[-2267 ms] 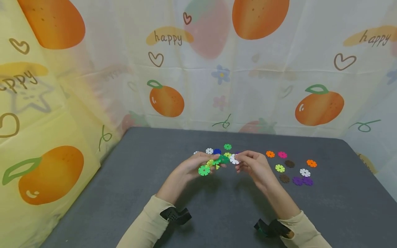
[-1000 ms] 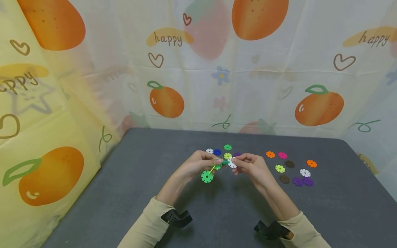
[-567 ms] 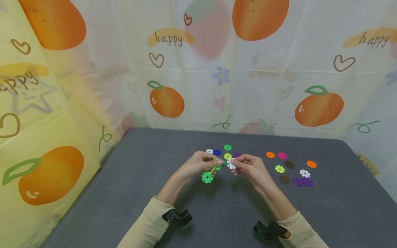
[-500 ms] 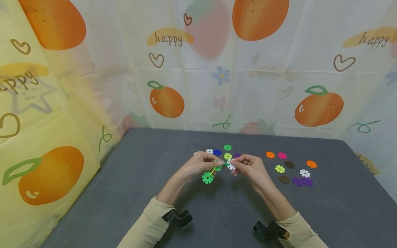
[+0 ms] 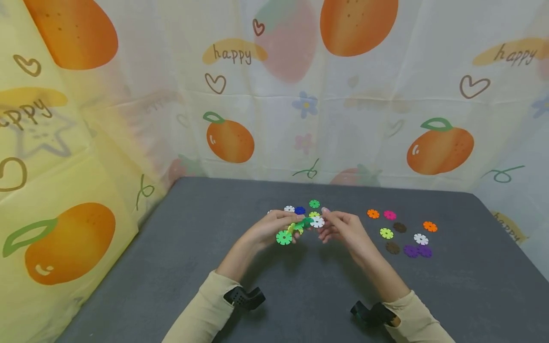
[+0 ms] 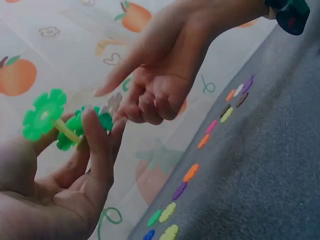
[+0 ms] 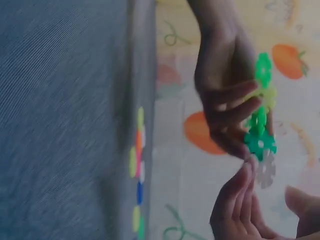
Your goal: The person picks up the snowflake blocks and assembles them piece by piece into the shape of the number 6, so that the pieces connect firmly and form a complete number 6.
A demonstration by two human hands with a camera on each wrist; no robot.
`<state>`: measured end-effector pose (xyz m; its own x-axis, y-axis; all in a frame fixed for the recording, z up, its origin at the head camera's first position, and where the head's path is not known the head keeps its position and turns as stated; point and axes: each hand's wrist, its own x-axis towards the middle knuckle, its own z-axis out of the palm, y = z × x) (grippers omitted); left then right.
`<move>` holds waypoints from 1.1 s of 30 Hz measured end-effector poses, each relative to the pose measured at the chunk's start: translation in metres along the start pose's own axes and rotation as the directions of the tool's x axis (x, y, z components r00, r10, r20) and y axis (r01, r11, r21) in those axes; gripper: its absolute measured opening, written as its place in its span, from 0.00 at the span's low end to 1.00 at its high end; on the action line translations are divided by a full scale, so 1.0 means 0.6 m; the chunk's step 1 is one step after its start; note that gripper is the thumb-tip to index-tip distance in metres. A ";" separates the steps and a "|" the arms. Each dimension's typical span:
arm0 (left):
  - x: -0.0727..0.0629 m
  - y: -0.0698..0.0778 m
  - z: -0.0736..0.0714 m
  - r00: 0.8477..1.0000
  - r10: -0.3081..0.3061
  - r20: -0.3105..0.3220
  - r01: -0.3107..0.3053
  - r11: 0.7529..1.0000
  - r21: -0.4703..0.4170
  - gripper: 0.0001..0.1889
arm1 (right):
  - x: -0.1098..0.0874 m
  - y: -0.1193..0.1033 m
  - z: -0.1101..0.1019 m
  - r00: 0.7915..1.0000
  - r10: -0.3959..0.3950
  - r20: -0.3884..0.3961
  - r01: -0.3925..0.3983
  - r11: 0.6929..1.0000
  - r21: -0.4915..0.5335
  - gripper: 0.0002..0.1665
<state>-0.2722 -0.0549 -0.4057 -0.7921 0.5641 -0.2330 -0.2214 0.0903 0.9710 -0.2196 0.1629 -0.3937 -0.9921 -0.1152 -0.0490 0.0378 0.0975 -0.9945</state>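
My left hand (image 5: 267, 232) pinches a short chain of slotted snowflake discs, held up over the table. At its near end is a light green disc (image 6: 45, 116), joined to a yellow disc (image 7: 270, 95). Another light green disc (image 7: 258, 120) and a dark green disc (image 7: 261, 144) follow. A white disc (image 5: 317, 222) sits at the far end, slotted to the dark green one. Beside it is my right hand (image 5: 346, 232), its thumb raised away from the bent fingers and nothing between them. Those fingertips are right at the white disc's edge in the right wrist view.
Loose discs lie on the grey table (image 5: 171, 267). To the right are an orange disc (image 5: 373, 214), a pink disc (image 5: 389, 215), a brown disc (image 5: 392, 247) and purple discs (image 5: 411, 251), among others. Behind the hands lie a blue disc (image 5: 299, 210) and a green disc (image 5: 314, 204).
The right hand was pinching the white disc against the chain; its thumb has now lifted off. The left hand has turned the chain so more discs face up.
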 end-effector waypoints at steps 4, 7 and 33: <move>0.005 -0.008 -0.001 1.000 -0.009 -0.025 0.007 0.999 -0.047 0.19 | 0.018 0.026 -0.019 0.996 -0.003 -0.087 -0.003 0.998 -0.068 0.28; 0.011 -0.018 -0.003 1.000 -0.002 -0.011 0.001 0.998 -0.064 0.20 | 0.030 0.049 -0.038 0.985 -0.031 -0.170 -0.004 0.979 -0.202 0.24; 0.020 -0.044 0.008 0.993 -0.053 -0.104 0.047 0.997 -0.060 0.14 | 0.083 0.109 -0.076 0.960 -0.141 -0.240 -0.032 0.800 -0.599 0.16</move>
<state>-0.2730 -0.0468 -0.4340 -0.8343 0.4697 -0.2888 -0.2921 0.0677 0.9540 -0.2717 0.2085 -0.4570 -0.9868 0.1131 0.1159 -0.0095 0.6737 -0.7390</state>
